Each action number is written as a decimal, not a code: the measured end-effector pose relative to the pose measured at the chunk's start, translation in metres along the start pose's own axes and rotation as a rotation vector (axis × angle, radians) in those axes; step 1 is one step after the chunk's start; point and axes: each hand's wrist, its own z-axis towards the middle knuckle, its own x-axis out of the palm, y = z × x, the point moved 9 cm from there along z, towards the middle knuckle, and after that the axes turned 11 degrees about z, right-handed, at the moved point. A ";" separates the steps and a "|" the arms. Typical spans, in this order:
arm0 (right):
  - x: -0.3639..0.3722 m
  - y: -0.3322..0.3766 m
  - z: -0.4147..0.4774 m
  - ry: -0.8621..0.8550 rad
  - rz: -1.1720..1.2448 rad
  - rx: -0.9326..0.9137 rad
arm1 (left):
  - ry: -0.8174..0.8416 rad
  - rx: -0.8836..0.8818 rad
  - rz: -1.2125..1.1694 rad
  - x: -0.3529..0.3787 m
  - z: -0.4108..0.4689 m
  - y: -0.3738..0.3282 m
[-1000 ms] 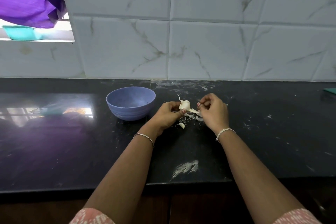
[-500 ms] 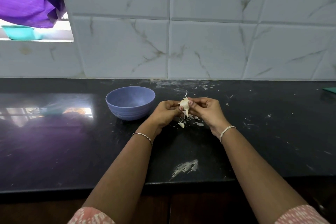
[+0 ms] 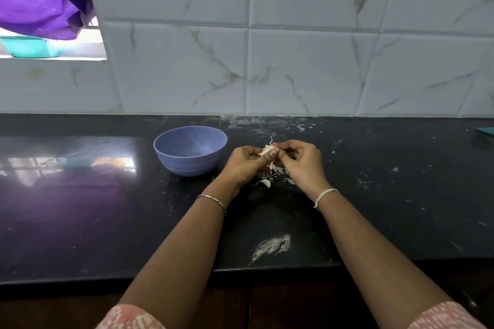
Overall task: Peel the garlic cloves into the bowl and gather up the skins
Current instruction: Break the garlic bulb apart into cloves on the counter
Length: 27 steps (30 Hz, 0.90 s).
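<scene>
Garlic clove (image 3: pixel 268 152) held over the desk (image 3: pixel 107 208), just right of the blue bowl (image 3: pixel 190 151): I see my left hand (image 3: pixel 244 165) and right hand (image 3: pixel 302 161), fingers (image 3: pixel 272 154) pinching it. Skins (image 3: pixel 279 170) and another clove (image 3: pixel 266 182) lie beneath.

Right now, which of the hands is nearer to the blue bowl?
Left. The left hand sits just right of the blue bowl, apart from it, holding the garlic clove. The right hand pinches the same clove from its far side, farther from the bowl.
</scene>
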 end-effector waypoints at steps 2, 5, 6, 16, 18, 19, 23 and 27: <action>0.000 0.011 -0.003 -0.002 -0.147 -0.100 | 0.008 0.005 0.018 0.001 0.000 0.000; 0.004 0.032 -0.010 0.005 -0.377 -0.277 | 0.000 0.011 0.023 0.000 0.000 0.001; 0.006 0.036 -0.012 0.015 -0.440 -0.306 | -0.005 0.012 0.023 0.000 0.000 0.001; -0.002 0.033 -0.008 -0.043 -0.370 -0.246 | 0.090 -0.039 0.043 0.002 0.001 0.004; -0.003 0.028 -0.007 -0.016 -0.365 -0.204 | 0.073 -0.060 0.021 0.000 0.001 0.006; -0.004 0.026 -0.006 -0.002 -0.356 -0.180 | 0.059 -0.078 -0.004 -0.001 0.001 0.007; -0.006 0.013 -0.007 0.167 -0.363 -0.068 | -0.023 -0.137 -0.015 -0.011 0.002 0.016; 0.001 0.009 -0.024 0.358 -0.558 -0.083 | -0.045 -0.154 0.030 -0.014 0.001 0.018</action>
